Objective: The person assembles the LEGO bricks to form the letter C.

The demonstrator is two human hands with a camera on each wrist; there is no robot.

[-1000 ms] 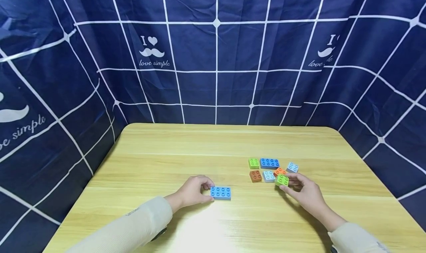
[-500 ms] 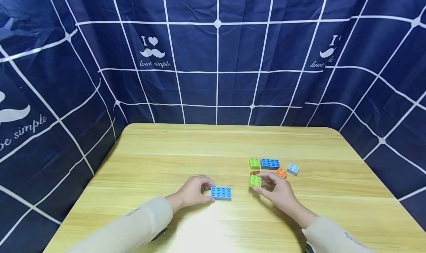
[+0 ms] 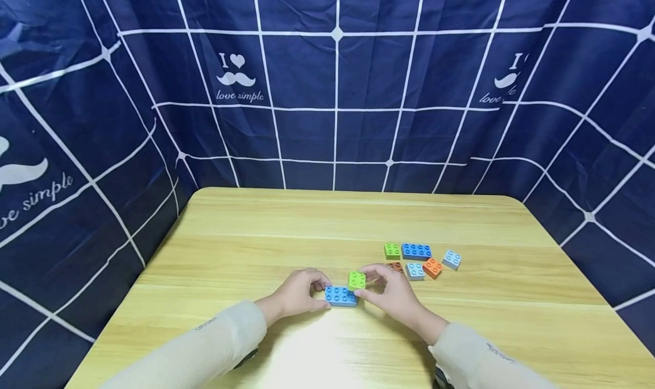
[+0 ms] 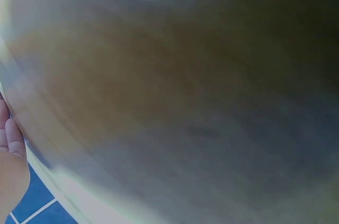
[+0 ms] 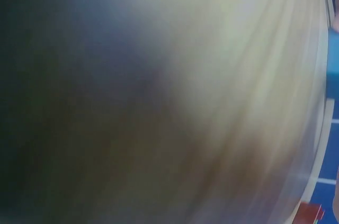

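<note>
A light blue toy building brick (image 3: 338, 296), two studs by four, lies on the table with its studs up. My left hand (image 3: 301, 291) pinches its left end between thumb and fingers. From the right, my right hand (image 3: 391, 289) holds a small lime-green brick (image 3: 356, 280), two by two studs, between thumb and fingertips. The green brick overlaps the right end of the blue one in the head view, close over its studs. Both wrist views are mostly blurred; part of the left hand's fingers (image 4: 15, 138) shows at the left wrist view's edge.
Right of my hands lie more bricks: lime-green (image 3: 392, 251), dark blue (image 3: 417, 251), pale blue (image 3: 415, 271), orange (image 3: 432, 268), another pale blue (image 3: 452, 259) and a brown one (image 3: 395, 268) partly behind my right hand. A dark blue cloth (image 3: 297, 133) surrounds the wooden table (image 3: 256, 224).
My right hand has carried the lime-green brick leftward from beside the loose bricks to the light blue brick's right end. The left hand has kept its grip in place.
</note>
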